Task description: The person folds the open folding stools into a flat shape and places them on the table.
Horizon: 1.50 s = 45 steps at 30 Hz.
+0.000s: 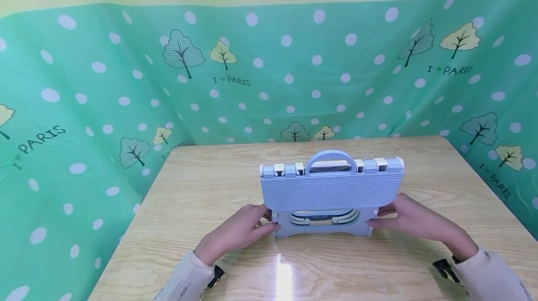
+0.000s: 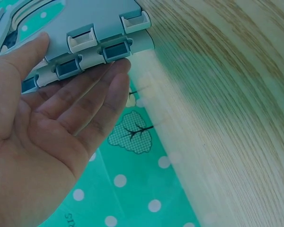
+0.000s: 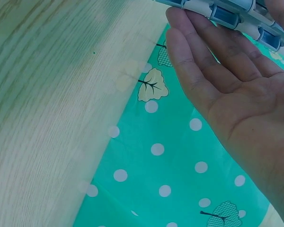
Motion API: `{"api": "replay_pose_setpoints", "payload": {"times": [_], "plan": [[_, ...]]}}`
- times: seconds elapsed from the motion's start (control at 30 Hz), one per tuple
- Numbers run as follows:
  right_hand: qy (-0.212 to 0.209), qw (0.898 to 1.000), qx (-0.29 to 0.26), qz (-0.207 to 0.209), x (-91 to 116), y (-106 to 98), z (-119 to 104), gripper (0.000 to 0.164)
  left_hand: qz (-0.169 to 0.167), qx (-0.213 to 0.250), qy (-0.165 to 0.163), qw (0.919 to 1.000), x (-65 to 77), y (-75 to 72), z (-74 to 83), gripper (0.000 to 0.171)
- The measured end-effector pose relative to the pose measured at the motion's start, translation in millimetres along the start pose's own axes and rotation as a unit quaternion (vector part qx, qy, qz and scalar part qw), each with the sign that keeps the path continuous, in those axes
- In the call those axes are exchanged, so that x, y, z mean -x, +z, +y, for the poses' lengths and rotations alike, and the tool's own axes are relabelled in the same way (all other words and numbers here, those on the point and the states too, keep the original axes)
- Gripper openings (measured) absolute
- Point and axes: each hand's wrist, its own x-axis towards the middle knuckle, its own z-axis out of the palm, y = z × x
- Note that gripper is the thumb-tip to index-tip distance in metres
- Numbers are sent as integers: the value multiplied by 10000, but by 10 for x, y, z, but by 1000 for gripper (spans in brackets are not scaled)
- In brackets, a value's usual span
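A light-blue plastic folding stool (image 1: 332, 191) stands on the table, its textured top panel hanging tilted toward me and its carry handle pointing up. At its left side, my left hand (image 1: 241, 230) holds the hinged leg edge, the thumb on the front face and the fingers along the side. My right hand (image 1: 416, 220) grips the opposite edge in the same way. In the left wrist view the stool's hinges (image 2: 83, 40) show between thumb and fingers. The right wrist view catches only a corner of the stool (image 3: 227, 14) above the right hand's fingers.
The wood-grain table (image 1: 201, 175) carries a bright light reflection near its front. A green dotted curtain (image 1: 260, 76) with printed trees hangs behind the table and along both sides. Black straps (image 1: 216, 276) show at the sleeves.
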Motion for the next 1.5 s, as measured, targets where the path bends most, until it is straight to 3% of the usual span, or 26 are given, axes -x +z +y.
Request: {"api": "replay_pose_setpoints", "payload": {"times": [1.5], "plan": [[102,9999,-58,-42,-11,-7,0,77,66,-108,50,9999,-6,-2,30,51]]}}
